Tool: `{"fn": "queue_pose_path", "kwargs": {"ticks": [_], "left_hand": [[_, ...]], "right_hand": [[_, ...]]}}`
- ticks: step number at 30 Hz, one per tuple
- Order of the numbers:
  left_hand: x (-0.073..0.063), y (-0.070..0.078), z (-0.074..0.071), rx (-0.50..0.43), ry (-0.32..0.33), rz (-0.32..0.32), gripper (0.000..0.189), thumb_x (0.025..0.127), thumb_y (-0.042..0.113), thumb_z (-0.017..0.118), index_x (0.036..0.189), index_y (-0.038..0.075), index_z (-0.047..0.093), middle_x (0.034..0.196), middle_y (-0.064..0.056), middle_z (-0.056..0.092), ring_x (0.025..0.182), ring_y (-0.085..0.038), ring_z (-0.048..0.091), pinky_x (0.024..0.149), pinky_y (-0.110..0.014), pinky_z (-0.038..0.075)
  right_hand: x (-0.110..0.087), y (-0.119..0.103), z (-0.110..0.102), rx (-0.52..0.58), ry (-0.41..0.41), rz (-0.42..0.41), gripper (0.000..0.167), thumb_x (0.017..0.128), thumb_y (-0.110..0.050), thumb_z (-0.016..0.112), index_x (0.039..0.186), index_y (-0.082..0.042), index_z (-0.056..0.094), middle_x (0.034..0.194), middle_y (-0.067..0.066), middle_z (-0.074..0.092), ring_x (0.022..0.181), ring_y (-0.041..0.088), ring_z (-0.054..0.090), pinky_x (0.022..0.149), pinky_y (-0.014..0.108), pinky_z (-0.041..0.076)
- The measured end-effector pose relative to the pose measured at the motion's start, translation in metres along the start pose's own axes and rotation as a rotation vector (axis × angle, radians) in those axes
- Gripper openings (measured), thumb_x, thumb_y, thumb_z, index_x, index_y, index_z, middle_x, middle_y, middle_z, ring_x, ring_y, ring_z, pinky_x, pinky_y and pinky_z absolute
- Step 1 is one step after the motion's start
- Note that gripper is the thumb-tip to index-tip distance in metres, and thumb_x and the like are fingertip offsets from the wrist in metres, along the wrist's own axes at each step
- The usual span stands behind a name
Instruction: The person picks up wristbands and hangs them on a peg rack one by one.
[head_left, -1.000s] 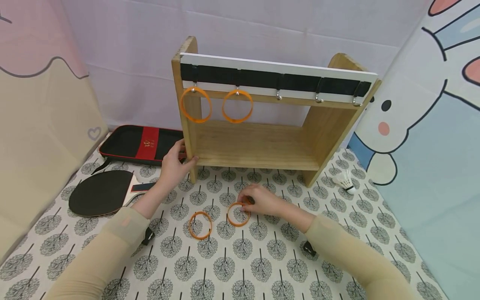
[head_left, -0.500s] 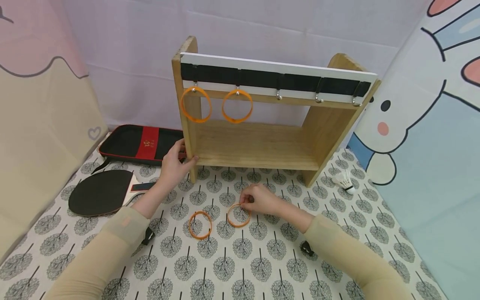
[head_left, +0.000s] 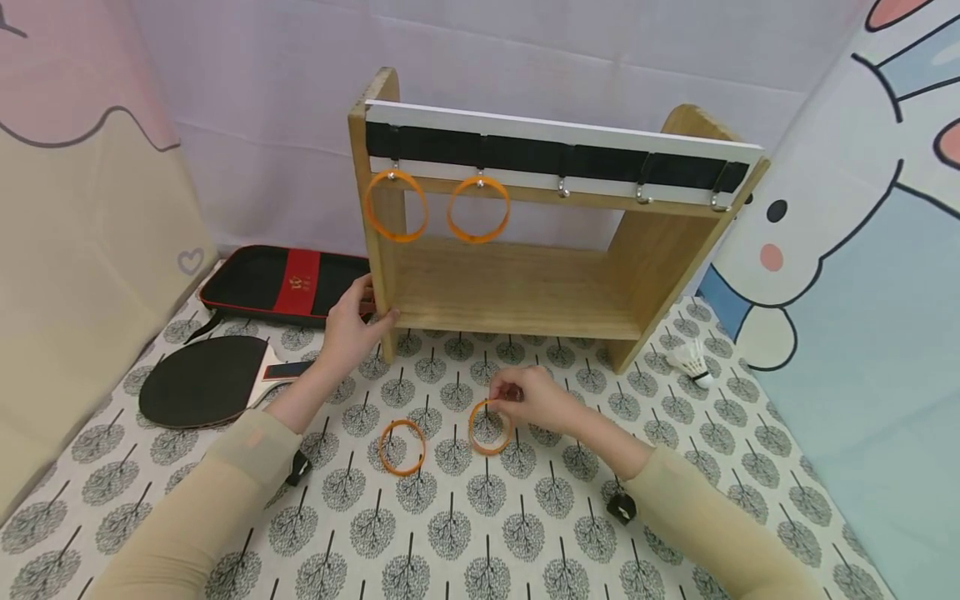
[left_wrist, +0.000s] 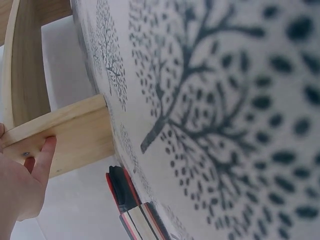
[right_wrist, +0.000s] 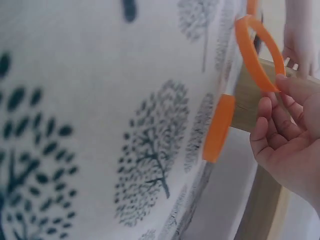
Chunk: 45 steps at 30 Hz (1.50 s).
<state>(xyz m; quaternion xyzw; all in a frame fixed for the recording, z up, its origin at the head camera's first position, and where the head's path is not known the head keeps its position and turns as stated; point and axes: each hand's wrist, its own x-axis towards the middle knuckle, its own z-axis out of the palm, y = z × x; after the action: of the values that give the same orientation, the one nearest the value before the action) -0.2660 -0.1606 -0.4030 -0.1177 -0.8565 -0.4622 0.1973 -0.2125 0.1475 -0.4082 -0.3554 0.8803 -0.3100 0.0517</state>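
Observation:
My right hand [head_left: 538, 398] pinches an orange ring [head_left: 491, 427] at its rim, thumb against fingers. In the right wrist view this held ring [right_wrist: 260, 55] stands tilted above the cloth. Another orange ring [head_left: 402, 447] lies on the cloth to its left. The right wrist view also shows an orange ring [right_wrist: 219, 129] close below the hand, which the head view does not clearly show. My left hand [head_left: 352, 329] grips the left side panel of a wooden shelf [head_left: 517, 283], thumb in front, fingers partly hidden behind. Two orange rings hang from the shelf's leftmost hooks.
A white strip with a black band [head_left: 525, 154] runs across the shelf top; its three right hooks [head_left: 643, 197] hold nothing. A black paddle [head_left: 202, 382] and a black-red case [head_left: 262, 283] lie at left. A shuttlecock [head_left: 692, 363] lies at right. Patterned cloth covers the table.
My right hand has shifted slightly right and up, taking the pinched ring with it. The left hand keeps its grip on the shelf's side panel.

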Motion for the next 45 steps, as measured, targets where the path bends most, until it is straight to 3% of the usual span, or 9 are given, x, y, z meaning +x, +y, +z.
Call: {"fn": "queue_pose_path", "kwargs": {"ticks": [7, 18, 36, 45], "left_hand": [[-0.001, 0.001, 0.0, -0.004, -0.008, -0.015, 0.062, 0.087, 0.023, 0.068, 0.141, 0.012, 0.04, 0.116, -0.015, 0.057, 0.097, -0.031, 0.063, 0.069, -0.045, 0.058], [0.001, 0.001, 0.002, -0.006, -0.008, -0.022, 0.062, 0.086, 0.023, 0.068, 0.141, 0.013, 0.04, 0.117, -0.015, 0.057, 0.098, -0.031, 0.063, 0.07, -0.044, 0.058], [-0.001, 0.0, 0.001, 0.003, 0.0, 0.0, 0.063, 0.086, 0.023, 0.069, 0.141, 0.013, 0.04, 0.114, -0.015, 0.058, 0.097, -0.031, 0.063, 0.072, -0.045, 0.057], [-0.001, -0.002, 0.001, 0.013, 0.007, 0.002, 0.063, 0.086, 0.022, 0.069, 0.141, 0.014, 0.04, 0.115, -0.014, 0.058, 0.097, -0.03, 0.064, 0.073, -0.045, 0.057]], "right_hand": [[-0.007, -0.012, -0.013, 0.025, 0.046, 0.005, 0.009, 0.082, -0.012, 0.072, 0.089, -0.012, 0.066, 0.076, -0.006, 0.064, 0.062, 0.007, 0.055, 0.052, 0.019, 0.048], [-0.01, -0.027, -0.042, -0.008, 0.144, -0.001, 0.008, 0.084, -0.017, 0.072, 0.091, -0.017, 0.067, 0.075, -0.009, 0.063, 0.063, 0.006, 0.055, 0.054, 0.021, 0.049], [-0.017, -0.068, -0.108, -0.021, 0.44, -0.157, 0.013, 0.079, -0.008, 0.075, 0.09, -0.01, 0.069, 0.08, -0.005, 0.066, 0.065, 0.007, 0.058, 0.057, 0.019, 0.05], [-0.013, -0.088, -0.146, 0.003, 0.583, -0.251, 0.014, 0.076, 0.003, 0.075, 0.088, -0.001, 0.068, 0.083, 0.005, 0.069, 0.07, 0.007, 0.06, 0.062, 0.017, 0.052]]}}
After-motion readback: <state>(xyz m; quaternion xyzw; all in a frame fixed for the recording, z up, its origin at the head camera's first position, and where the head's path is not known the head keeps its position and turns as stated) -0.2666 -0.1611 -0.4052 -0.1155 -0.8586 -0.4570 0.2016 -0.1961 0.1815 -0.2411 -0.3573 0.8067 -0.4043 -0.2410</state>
